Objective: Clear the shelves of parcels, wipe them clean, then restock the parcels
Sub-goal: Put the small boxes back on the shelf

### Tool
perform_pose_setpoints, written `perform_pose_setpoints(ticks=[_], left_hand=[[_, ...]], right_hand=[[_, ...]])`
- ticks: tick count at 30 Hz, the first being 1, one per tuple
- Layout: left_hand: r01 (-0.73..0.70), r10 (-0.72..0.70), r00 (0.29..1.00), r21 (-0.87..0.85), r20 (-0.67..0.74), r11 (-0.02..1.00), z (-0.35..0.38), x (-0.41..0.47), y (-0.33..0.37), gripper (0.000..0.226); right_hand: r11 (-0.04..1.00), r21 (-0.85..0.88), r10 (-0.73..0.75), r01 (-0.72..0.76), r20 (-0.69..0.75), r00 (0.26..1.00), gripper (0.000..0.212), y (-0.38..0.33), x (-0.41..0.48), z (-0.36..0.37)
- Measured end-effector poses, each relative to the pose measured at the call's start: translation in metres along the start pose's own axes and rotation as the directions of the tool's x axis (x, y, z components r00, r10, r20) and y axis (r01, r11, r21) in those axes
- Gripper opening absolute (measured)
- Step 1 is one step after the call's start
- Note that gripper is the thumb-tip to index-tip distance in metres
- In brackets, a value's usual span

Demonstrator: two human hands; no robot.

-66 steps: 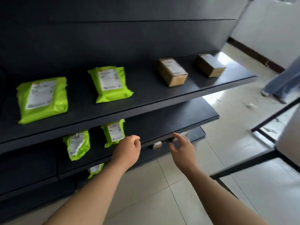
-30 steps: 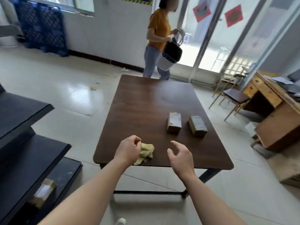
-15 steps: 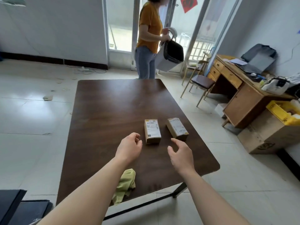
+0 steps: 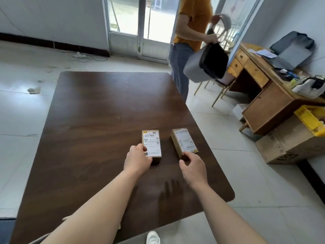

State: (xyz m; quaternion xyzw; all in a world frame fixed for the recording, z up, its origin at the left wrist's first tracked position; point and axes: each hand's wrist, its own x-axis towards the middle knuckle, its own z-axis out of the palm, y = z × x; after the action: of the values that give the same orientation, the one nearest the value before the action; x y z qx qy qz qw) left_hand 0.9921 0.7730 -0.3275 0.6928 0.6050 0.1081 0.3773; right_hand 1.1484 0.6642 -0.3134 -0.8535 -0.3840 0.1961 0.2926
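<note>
1. Head view: your left hand (image 4: 137,161) is now gripping the left parcel (image 4: 152,143), fingers curling round its near end.
2. Your right hand (image 4: 192,166), hovering before, is pinching the right parcel (image 4: 185,142) at its near end.
3. Both parcels are lying apart on the table (image 4: 96,120), unmoved.

The surface (image 4: 98,120) is finished in dark wood grain, smooth, with a dull sheen. The left parcel (image 4: 152,143) and the right parcel (image 4: 184,142) are made of matt brown cardboard, each topped with a white paper label. The floor (image 4: 246,182) is laid with pale glossy tiles. The desk (image 4: 263,110) is built of light varnished wood. The bin (image 4: 195,69) is formed of smooth grey plastic, and the large box (image 4: 288,147) of matt cardboard.
</note>
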Motion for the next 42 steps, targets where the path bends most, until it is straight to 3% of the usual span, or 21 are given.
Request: perform_pose_setpoints(ticks=[12,19,24,29,42], left_hand=[[0.224,-0.222,0.975,0.183,-0.031,0.957,0.079,0.081,0.021,0.076],[0.265,-0.265,0.964,0.192,-0.023,0.945,0.111,0.098,0.019,0.071],[0.296,-0.292,0.955,0.197,-0.052,0.934,0.113,0.102,0.015,0.072],[0.32,-0.307,0.947,0.167,-0.098,0.932,0.109,0.097,0.007,0.073],[0.427,-0.406,0.876,0.03,-0.26,0.904,0.06,0.053,-0.028,0.073]], right_hand=[[0.992,-0.116,-0.034,0.053,0.161,0.986,0.042,0.043,0.112,0.012],[0.98,-0.187,-0.027,0.067,0.209,0.978,0.047,0.065,0.143,0.03],[0.935,-0.351,0.037,0.051,0.24,0.97,0.065,0.076,0.16,0.044],[0.92,-0.393,0.107,0.003,0.258,0.96,0.077,0.078,0.168,0.056],[0.917,-0.341,-0.074,0.205,0.359,0.93,0.079,0.032,0.134,0.082]])
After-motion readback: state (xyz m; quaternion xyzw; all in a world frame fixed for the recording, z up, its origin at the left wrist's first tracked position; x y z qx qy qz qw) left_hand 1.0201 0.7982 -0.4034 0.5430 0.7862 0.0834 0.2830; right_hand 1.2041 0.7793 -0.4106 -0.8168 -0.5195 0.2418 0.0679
